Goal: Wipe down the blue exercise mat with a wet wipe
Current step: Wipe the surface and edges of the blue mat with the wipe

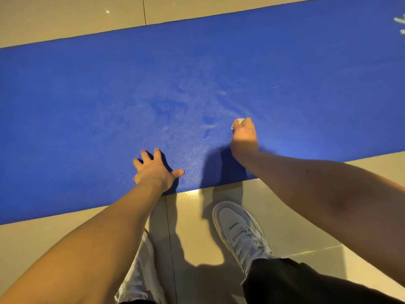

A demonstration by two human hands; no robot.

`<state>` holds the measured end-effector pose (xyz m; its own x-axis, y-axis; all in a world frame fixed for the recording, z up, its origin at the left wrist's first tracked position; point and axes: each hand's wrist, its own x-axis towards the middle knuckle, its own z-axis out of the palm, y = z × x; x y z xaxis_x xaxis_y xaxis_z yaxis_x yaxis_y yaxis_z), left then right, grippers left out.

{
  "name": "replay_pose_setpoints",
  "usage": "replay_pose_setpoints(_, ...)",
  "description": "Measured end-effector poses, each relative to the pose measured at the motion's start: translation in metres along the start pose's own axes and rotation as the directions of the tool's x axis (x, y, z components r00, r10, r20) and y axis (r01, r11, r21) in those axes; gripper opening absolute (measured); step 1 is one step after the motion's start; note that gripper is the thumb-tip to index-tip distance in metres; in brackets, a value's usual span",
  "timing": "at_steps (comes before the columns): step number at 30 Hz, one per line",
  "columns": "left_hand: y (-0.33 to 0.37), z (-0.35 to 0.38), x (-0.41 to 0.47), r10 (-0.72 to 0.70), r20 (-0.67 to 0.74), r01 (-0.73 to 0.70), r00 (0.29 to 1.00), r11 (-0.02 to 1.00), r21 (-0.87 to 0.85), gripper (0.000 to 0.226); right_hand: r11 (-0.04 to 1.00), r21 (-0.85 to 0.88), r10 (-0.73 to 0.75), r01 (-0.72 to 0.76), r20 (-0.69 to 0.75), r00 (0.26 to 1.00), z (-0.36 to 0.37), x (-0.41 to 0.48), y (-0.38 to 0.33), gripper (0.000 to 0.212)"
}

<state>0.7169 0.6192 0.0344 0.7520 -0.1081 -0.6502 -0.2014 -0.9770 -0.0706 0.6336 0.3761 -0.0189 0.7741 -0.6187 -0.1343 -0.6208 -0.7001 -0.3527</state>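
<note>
Floor: glossy beige tiles with dark grout lines, cut off by the frame on every side.

Mat: blue, flat on the floor, laid as a long band across the view; both ends are cut off. The surface is finely pebbled. A paler, mottled patch is seen around its middle.

Trouser leg: dark cloth, lower right, partly cropped.

Right shoe: white, laced, on the tiles just beside the mat's near edge. Left shoe: mostly hidden under the left forearm.

Left hand: laid on the mat near its near edge, fingers spread, grip released.

Right hand: on the mat, grip clenched round the wipe. Only a small white crumpled bit shows past the knuckles; the rest is hidden in the fist.

White marks: at the far right edge, cropped, not identifiable.

Thin strand: on the mat, too small to make out.
</note>
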Motion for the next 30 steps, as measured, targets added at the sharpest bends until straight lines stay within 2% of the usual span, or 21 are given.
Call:
replay_pose_setpoints(1, 0.001, -0.003, 0.001, 0.005, -0.027, -0.005, 1.0, 1.0, -0.001, 0.096, 1.0, -0.01, 0.001, -0.001, 0.009, 1.0, 0.006, -0.005, -0.01, 0.03)
replay_pose_setpoints(2, 0.002, -0.007, 0.003, 0.008, -0.06, -0.008, 0.998, 1.0, 0.005, 0.088, 0.996, -0.058, -0.074, 0.072, -0.041, 0.996, 0.012, -0.013, -0.021, 0.044)
replay_pose_setpoints(3, 0.002, -0.009, 0.006, 0.009, -0.098, -0.008, 0.995, 1.0, 0.015, 0.084, 0.989, -0.063, -0.134, 0.135, 0.022, 0.991, 0.013, -0.019, -0.036, 0.058)
replay_pose_setpoints(4, 0.001, -0.011, 0.011, 0.01, -0.132, -0.008, 0.991, 1.0, 0.021, 0.084, 0.967, -0.108, -0.226, 0.229, 0.039, 0.973, 0.021, -0.028, -0.049, 0.059)
replay_pose_setpoints(6, 0.001, -0.012, 0.022, 0.01, -0.148, -0.011, 0.989, 1.0, -0.005, 0.095, 0.936, -0.041, -0.343, 0.348, 0.105, 0.934, 0.035, -0.042, -0.075, 0.032)
replay_pose_setpoints(7, 0.001, -0.013, 0.027, 0.0, -0.124, -0.005, 0.992, 0.999, -0.033, 0.104, 0.918, 0.014, -0.39, 0.396, 0.205, 0.898, 0.038, -0.047, -0.086, 0.023)
replay_pose_setpoints(9, -0.001, -0.015, 0.034, -0.02, -0.05, 0.017, 0.999, 0.998, -0.06, 0.119, 0.87, 0.13, -0.494, 0.476, 0.256, 0.831, 0.04, -0.053, -0.095, 0.025)
replay_pose_setpoints(11, -0.001, -0.018, 0.038, -0.032, -0.005, 0.032, 0.999, 0.998, -0.046, 0.125, 0.821, 0.132, -0.571, 0.556, 0.215, 0.792, 0.038, -0.046, -0.084, 0.028)
replay_pose_setpoints(13, 0.0, -0.02, 0.041, -0.033, -0.003, 0.032, 0.999, 0.998, -0.055, 0.127, 0.77, -0.049, -0.616, 0.636, 0.201, 0.761, 0.027, -0.028, -0.065, 0.029)
replay_pose_setpoints(14, 0.001, -0.02, 0.042, -0.033, -0.007, 0.032, 0.999, 0.998, -0.059, 0.128, 0.778, -0.184, -0.577, 0.601, 0.172, 0.799, 0.019, -0.016, -0.052, 0.024)
replay_pose_setpoints(15, 0.001, -0.02, 0.042, -0.037, -0.008, 0.036, 0.999, 0.997, -0.062, 0.128, 0.844, -0.21, -0.484, 0.493, 0.095, 0.87, 0.011, -0.003, -0.036, 0.02)
replay_pose_setpoints(17, 0.002, -0.019, 0.043, -0.044, -0.014, 0.044, 0.999, 0.997, -0.06, 0.128, 0.969, -0.065, -0.232, 0.237, 0.074, 0.97, -0.005, 0.015, -0.015, 0.019)
replay_pose_setpoints(18, 0.001, -0.019, 0.043, -0.046, -0.016, 0.045, 0.999, 0.997, -0.057, 0.127, 0.99, 0.017, -0.139, 0.138, 0.081, 0.987, -0.012, 0.017, -0.009, 0.017)
replay_pose_setpoints(21, 0.003, -0.019, 0.045, -0.045, -0.014, 0.044, 0.999, 0.998, -0.054, 0.125, 0.998, 0.039, 0.046, -0.045, -0.03, 0.998, -0.004, 0.022, -0.009, 0.023)
replay_pose_setpoints(22, 0.003, -0.02, 0.045, -0.047, -0.014, 0.046, 0.999, 0.998, -0.05, 0.124, 0.993, -0.112, -0.051, 0.043, -0.069, 0.996, 0.002, 0.019, -0.016, 0.029)
replay_pose_setpoints(23, 0.003, -0.02, 0.046, -0.049, -0.014, 0.048, 0.999, 0.998, -0.045, 0.123, 0.997, -0.059, -0.05, 0.047, -0.054, 0.997, 0.004, 0.017, -0.027, 0.035)
replay_pose_setpoints(24, 0.003, -0.021, 0.047, -0.05, -0.013, 0.049, 0.999, 0.998, -0.041, 0.123, 0.982, -0.12, -0.144, 0.147, 0.04, 0.989, 0.009, 0.016, -0.038, 0.034)
replay_pose_setpoints(26, 0.004, -0.023, 0.047, -0.055, -0.007, 0.054, 0.998, 0.998, -0.032, 0.124, 0.974, -0.033, -0.208, 0.225, 0.27, 0.94, 0.02, 0.002, -0.062, 0.024)
replay_pose_setpoints(27, 0.004, -0.024, 0.047, -0.059, -0.005, 0.058, 0.998, 0.998, -0.022, 0.124, 0.963, 0.015, -0.261, 0.271, 0.325, 0.909, 0.028, -0.007, -0.074, 0.027)
replay_pose_setpoints(29, 0.005, -0.025, 0.047, -0.065, -0.007, 0.065, 0.998, 0.998, 0.005, 0.124, 0.924, 0.035, -0.371, 0.382, 0.333, 0.867, 0.033, -0.023, -0.099, 0.047)
replay_pose_setpoints(30, 0.005, -0.026, 0.047, -0.064, -0.01, 0.065, 0.998, 0.998, 0.014, 0.124, 0.9, -0.013, -0.414, 0.436, 0.289, 0.863, 0.037, -0.028, -0.109, 0.046)
